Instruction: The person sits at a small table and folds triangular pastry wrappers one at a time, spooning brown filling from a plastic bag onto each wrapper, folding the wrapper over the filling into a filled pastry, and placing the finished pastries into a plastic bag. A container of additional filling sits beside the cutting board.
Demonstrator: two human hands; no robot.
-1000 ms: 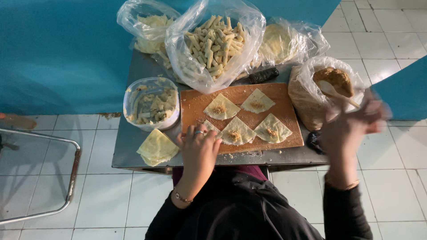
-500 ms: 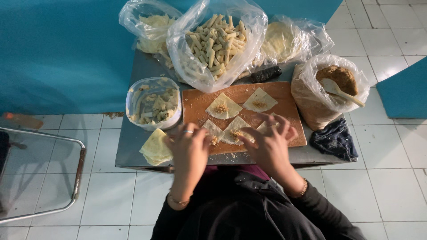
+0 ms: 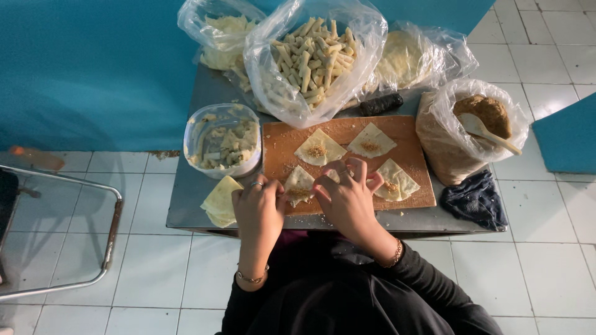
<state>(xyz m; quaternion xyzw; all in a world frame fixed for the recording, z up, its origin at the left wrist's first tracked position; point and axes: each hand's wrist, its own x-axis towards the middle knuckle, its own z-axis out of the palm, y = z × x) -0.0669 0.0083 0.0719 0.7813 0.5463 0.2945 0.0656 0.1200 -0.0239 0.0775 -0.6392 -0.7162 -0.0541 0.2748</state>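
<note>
We work the filled pastry sheet (image 3: 299, 185) at the near left of the wooden board (image 3: 347, 133). Our left hand (image 3: 259, 209) pinches its left edge; our right hand (image 3: 347, 197) curls over its right side, fingertips pressed down. To fold well, we judge the brown filling should stay centred and the edges meet evenly. Beyond stand a clear plastic bag of finished rolls (image 3: 307, 59), a bag of brown filling with a spoon (image 3: 472, 127), and a round tub (image 3: 223, 141).
</note>
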